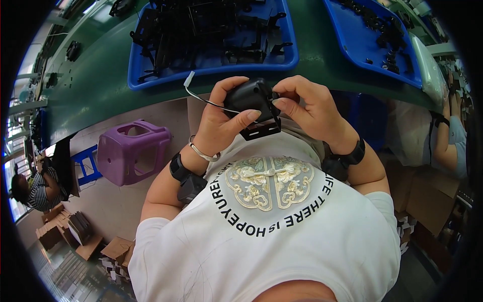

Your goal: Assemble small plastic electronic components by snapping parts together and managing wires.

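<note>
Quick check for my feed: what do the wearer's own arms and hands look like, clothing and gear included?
Both the left hand and right hand are ungloved. White short sleeves leave the forearms uncovered. The left arm wears a silvery bangle and a black strap with a boxy black module; the right, a similar black strap.

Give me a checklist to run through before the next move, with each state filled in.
1. Housing steadied: ok, the left hand grips it.
2. Right hand at the housing: ok, thumb and forefinger close at its right side.
3. Separate small part in that pinch: cannot tell.
4. Cable clear of the left hand: not ok, it runs across it.
5. Connector plugged in: not ok, its end is free.
6. Slotted bracket fastened to the housing: cannot tell.
</note>
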Demonstrator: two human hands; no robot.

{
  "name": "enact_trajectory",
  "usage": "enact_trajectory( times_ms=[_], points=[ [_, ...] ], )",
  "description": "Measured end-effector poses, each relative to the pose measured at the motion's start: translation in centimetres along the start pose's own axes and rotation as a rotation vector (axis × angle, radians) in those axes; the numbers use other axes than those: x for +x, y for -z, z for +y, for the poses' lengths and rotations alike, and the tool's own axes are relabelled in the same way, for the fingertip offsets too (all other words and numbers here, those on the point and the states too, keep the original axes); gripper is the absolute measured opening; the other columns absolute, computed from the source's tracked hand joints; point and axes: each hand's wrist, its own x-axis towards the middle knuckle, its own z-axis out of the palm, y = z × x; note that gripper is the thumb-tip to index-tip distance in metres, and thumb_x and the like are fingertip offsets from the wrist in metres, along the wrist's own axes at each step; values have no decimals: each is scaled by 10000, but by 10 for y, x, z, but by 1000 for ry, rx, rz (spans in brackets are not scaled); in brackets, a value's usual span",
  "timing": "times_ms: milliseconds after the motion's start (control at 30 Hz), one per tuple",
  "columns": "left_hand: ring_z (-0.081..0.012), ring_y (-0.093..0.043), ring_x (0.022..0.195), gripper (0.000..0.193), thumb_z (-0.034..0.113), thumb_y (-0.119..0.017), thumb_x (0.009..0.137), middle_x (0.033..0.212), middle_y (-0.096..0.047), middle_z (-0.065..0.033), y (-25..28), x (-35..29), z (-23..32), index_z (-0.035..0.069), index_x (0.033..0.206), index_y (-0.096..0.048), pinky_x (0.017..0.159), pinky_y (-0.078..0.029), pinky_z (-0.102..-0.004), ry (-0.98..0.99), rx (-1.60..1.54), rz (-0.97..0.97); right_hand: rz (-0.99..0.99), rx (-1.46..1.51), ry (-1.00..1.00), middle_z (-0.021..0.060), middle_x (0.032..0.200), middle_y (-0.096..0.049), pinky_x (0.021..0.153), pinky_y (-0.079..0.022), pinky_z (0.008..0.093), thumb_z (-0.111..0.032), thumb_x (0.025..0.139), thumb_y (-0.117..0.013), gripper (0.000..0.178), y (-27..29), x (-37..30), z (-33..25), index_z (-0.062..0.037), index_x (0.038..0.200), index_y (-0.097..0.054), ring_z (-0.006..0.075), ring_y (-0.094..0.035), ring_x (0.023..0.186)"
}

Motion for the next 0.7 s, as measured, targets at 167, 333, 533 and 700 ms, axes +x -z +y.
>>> enact_trajectory(
  times_ms=[167,333,533,700],
  points=[
    [-89,-550,867,545,104,-705,783,1009,-551,-55,1,1,5,82,1233,-397,717,-502,-212,16,9,-19,-192,-84,-232,55,774,-558,586,-416,224,-291,895,-565,287,7,2,0,-4,898,-548,120,-503,662],
    [-93,-546,884,552,99,-709,778,1003,-554,-54,2,3,8,81,1234,-398,736,-498,-218,45,45,11,-179,-80,-212,57,752,-547,577,-418,239,-282,897,-564,273,7,4,3,-12,855,-559,124,-500,649],
    [-105,-549,889,570,82,-713,770,1048,-539,-68,2,5,9,81,1244,-398,748,-497,-225,-30,123,15,-35,25,-126,45,775,-544,593,-412,239,-340,895,-557,307,1,5,4,-35,866,-564,116,-489,676],
    [-118,-553,910,577,68,-711,768,1087,-526,-80,4,5,6,79,1250,-395,749,-501,-229,-155,249,28,-304,-78,-370,54,895,-538,706,-416,237,-442,914,-465,427,9,8,10,-30,1002,-535,125,-501,785]
  ],
)
